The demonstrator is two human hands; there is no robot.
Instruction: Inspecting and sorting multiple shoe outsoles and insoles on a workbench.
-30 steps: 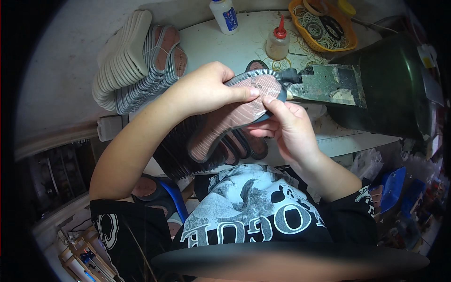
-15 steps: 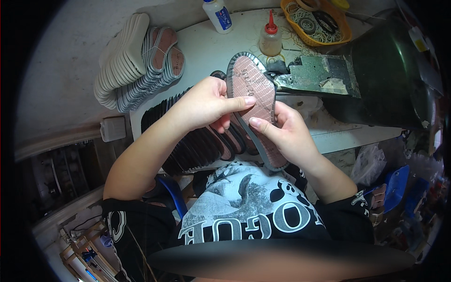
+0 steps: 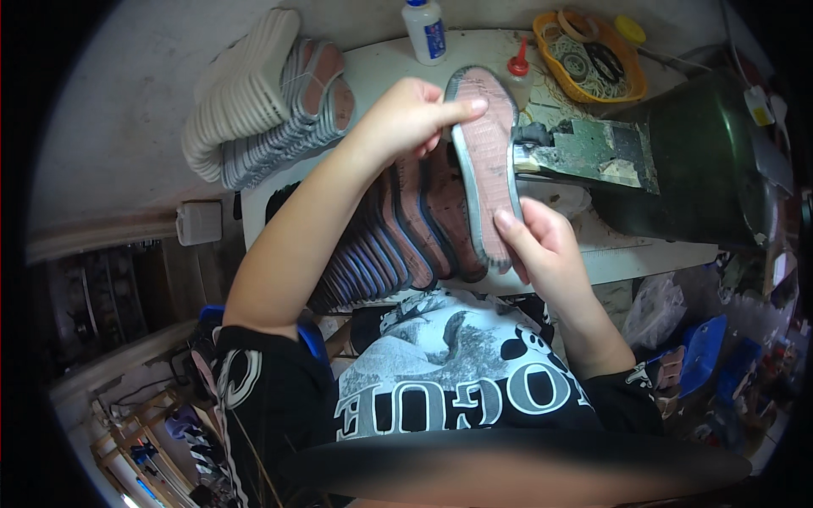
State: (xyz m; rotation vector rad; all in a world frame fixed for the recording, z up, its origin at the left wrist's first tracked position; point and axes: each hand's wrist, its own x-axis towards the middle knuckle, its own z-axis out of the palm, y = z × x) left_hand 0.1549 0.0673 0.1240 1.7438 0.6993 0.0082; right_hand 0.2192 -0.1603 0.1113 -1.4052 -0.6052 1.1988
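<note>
An insole [image 3: 489, 161] with a reddish-brown face and a grey, pleated rim is held up over the table, its long side nearly upright in view. Near its far end my left hand [image 3: 417, 120] pinches it, thumb on the face and fingers behind. My right hand [image 3: 546, 241] grips the narrower near end, with its thumb on the face by the edge. Behind and left of it, a leaning row of similar dark-edged insoles [image 3: 408, 216] lies on the table, partly covered by my left forearm.
At the back left stand stacked cream pieces [image 3: 241, 89] and grey-edged insoles [image 3: 326, 93]. A white bottle [image 3: 425, 34], a red-tipped bottle [image 3: 518, 68] and a yellow basket [image 3: 633, 89] of bands stand behind. A dark green machine [image 3: 690, 165] with a flat arm [image 3: 584, 152] is at right.
The insole has moved farther away and turned more upright. My left hand has shifted toward its far end, and my right hand toward its near end. More of the row behind shows.
</note>
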